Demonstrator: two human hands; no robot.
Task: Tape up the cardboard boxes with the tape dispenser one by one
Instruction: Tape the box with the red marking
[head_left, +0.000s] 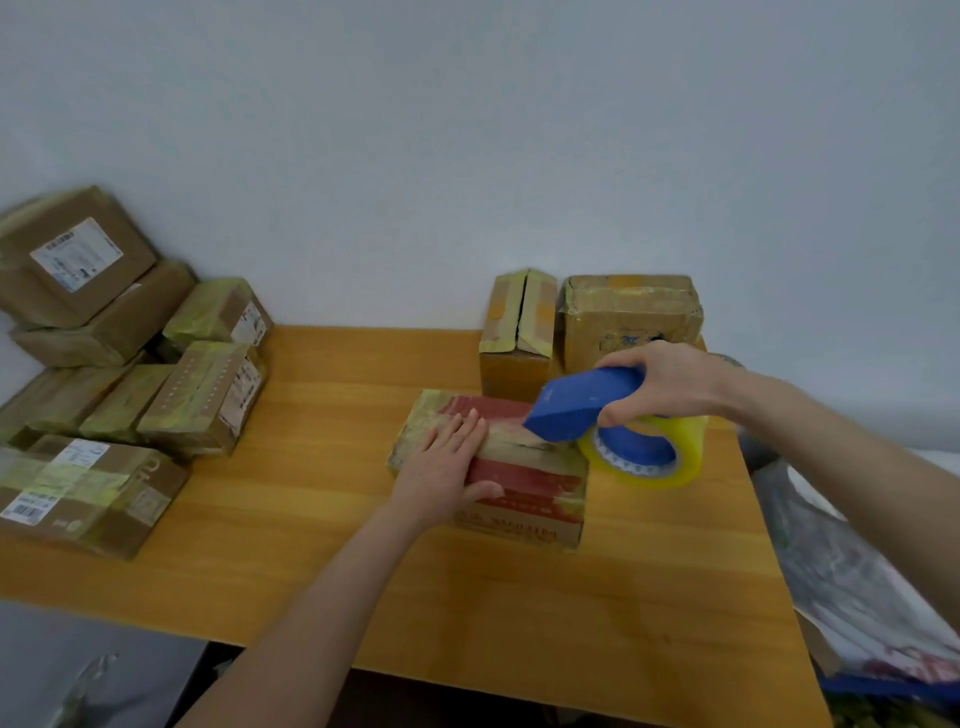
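Note:
A flat red and brown cardboard box (524, 480) lies in the middle of the wooden table (322, 545). My left hand (444, 465) presses flat on the left part of its top, fingers straight. My right hand (660, 382) grips the blue tape dispenser (582, 402) above the box's right end. The dispenser's front edge touches the top of the box along its middle seam. A roll of clear yellowish tape (649, 452) hangs on the dispenser, past the right edge of the box.
Two brown boxes (519, 332) (631, 317) stand behind the red box against the wall. Several taped boxes (156, 374) are piled at the table's left side. A plastic-covered heap (852, 571) lies off the table's right edge.

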